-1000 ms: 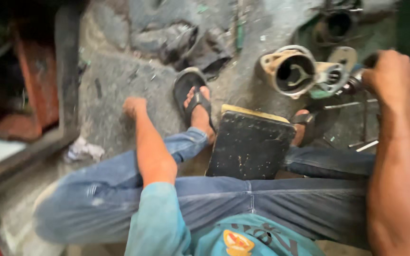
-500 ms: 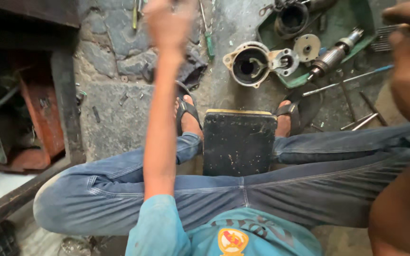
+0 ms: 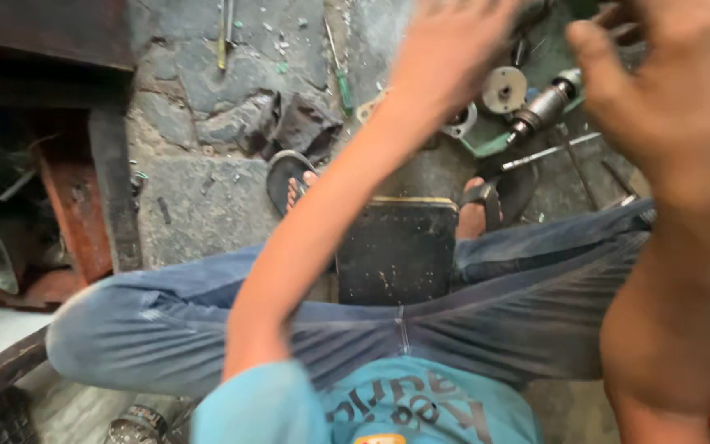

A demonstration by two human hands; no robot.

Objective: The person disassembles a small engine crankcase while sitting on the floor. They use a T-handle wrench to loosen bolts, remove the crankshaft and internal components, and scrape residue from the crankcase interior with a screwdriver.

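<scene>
Head view shows both hands up empty, left hand [image 3: 454, 45] blurry, probably splayed, right hand [image 3: 667, 90] fingers loosely open above the metal parts [image 3: 527, 99], so nothing's gripped.

A blurred left hand [image 3: 445, 49] was raised with fingers spread, above a round metal housing [image 3: 462, 123] on the stone floor, which it mostly hid. The right hand [image 3: 675, 107] was lifted close to the camera, open and empty, fingers loosely curled. Between and beneath them lay a pale metal disc [image 3: 504, 89] and a short grey cylindrical part with a shaft [image 3: 542, 107], both resting on a green tray [image 3: 486, 148]. A thin metal rod [image 3: 548, 152] lay just beside the tray.
</scene>
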